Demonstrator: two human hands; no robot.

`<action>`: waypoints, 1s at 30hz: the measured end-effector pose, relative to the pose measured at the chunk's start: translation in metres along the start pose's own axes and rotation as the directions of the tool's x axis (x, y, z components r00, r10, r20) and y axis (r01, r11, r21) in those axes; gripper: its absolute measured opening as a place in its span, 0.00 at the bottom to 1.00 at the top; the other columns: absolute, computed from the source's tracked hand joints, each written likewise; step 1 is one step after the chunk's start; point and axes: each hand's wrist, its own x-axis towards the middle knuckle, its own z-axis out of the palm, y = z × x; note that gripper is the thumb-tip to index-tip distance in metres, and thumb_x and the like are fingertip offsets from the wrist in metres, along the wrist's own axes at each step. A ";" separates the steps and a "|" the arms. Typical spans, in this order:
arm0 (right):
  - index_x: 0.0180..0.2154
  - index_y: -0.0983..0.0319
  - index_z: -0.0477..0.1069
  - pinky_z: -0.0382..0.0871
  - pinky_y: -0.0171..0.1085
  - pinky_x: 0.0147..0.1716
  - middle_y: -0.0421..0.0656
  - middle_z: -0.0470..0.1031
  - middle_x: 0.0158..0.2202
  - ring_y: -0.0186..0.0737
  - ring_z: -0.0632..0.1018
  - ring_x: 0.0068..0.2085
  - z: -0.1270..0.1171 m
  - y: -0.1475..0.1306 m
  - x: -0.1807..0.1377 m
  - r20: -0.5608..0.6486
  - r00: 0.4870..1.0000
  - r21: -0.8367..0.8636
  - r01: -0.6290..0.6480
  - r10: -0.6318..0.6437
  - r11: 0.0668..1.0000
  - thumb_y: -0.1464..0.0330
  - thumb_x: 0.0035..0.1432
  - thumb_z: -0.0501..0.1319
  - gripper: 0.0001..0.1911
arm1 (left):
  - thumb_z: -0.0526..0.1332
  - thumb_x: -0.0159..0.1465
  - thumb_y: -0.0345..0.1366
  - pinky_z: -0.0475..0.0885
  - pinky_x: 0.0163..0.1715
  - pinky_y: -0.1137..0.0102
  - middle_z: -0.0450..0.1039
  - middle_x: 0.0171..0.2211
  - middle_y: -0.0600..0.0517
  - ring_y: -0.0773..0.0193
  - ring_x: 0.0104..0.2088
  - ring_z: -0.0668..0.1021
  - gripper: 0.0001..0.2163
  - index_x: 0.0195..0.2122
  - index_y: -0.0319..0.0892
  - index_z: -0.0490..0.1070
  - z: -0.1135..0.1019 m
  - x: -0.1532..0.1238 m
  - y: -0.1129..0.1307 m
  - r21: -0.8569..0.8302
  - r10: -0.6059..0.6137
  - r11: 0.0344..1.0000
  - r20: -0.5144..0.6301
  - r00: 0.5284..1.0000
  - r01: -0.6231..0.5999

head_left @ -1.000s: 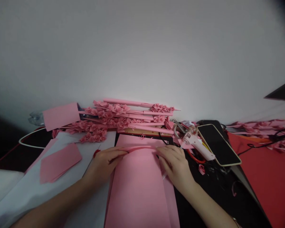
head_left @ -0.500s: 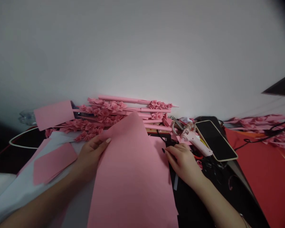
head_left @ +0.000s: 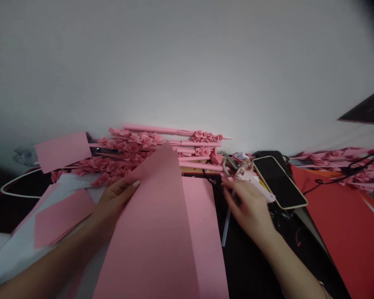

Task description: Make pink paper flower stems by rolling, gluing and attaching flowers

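My left hand pinches the left edge of a pink paper sheet, thumb on top. The sheet's far corner is raised, and it lies over another pink sheet. To the right, my right hand hangs over the black surface, slightly blurred, its fingers bent and apart with nothing seen in them. It partly covers a pale pink glue gun. A clear thin stick, seemingly a glue stick, lies below its fingertips.
Pink paper flower stems lie along the wall. A phone and scissors are at the right, beside red paper sheets. Small pink sheets rest on white material at the left, near another pink card.
My right hand has let go of the right side of the pink paper and moved right. The top sheet has shifted left, showing more of the sheet beneath.
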 end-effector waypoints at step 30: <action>0.50 0.63 0.71 0.70 0.44 0.37 0.52 0.75 0.48 0.53 0.77 0.44 -0.043 0.097 -0.005 0.180 0.902 -0.251 -0.343 0.392 0.905 0.63 0.54 0.59 0.22 | 0.58 0.59 0.44 0.75 0.38 0.67 0.79 0.36 0.51 0.56 0.38 0.79 0.13 0.39 0.44 0.76 0.001 -0.004 -0.012 0.410 0.216 0.849 0.308 0.927 -0.334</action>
